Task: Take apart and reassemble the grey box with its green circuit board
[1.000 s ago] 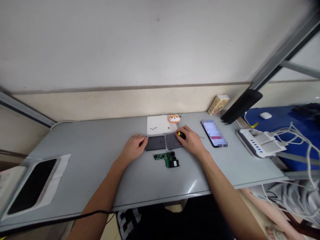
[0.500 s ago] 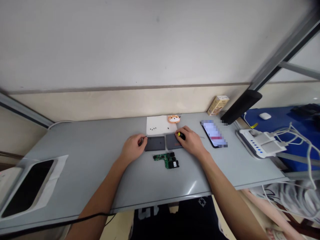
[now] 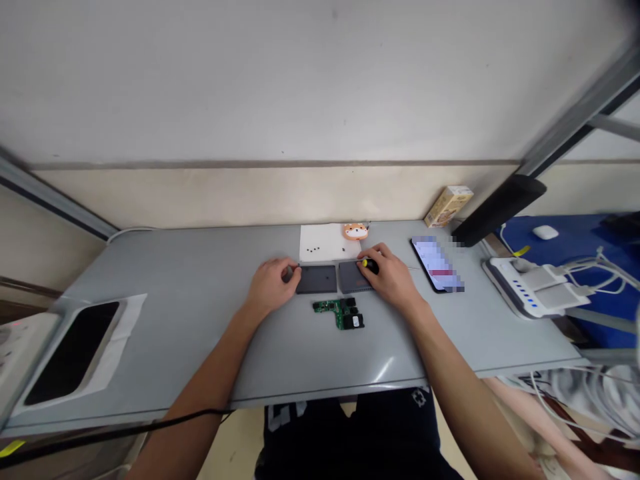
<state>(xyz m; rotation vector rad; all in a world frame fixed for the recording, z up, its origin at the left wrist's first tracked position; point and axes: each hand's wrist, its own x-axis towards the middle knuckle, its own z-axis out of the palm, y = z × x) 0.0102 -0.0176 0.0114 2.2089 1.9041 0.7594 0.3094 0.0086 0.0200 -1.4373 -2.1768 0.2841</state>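
Observation:
Two dark grey flat case halves lie side by side on the grey table (image 3: 200, 320): the left half (image 3: 317, 279) and the right half (image 3: 354, 277). My left hand (image 3: 271, 285) rests at the left half's edge, fingers curled against it. My right hand (image 3: 391, 277) is closed round a small screwdriver with a yellow-and-black handle (image 3: 369, 264) over the right half. A green circuit board (image 3: 340, 313) lies just in front of the halves. Behind them, a white paper sheet (image 3: 325, 243) carries several tiny black screws.
A phone (image 3: 438, 265) with a lit screen lies to the right. An orange animal-shaped trinket (image 3: 355, 231) sits by the paper. A small carton (image 3: 449, 205) and a black lamp head (image 3: 500, 209) stand at the back right. A white charger hub (image 3: 530, 291) with cables is at far right.
My view has shifted slightly, so everything sits a little higher and further right in the picture. Both hands stay at the case halves with hardly any movement.

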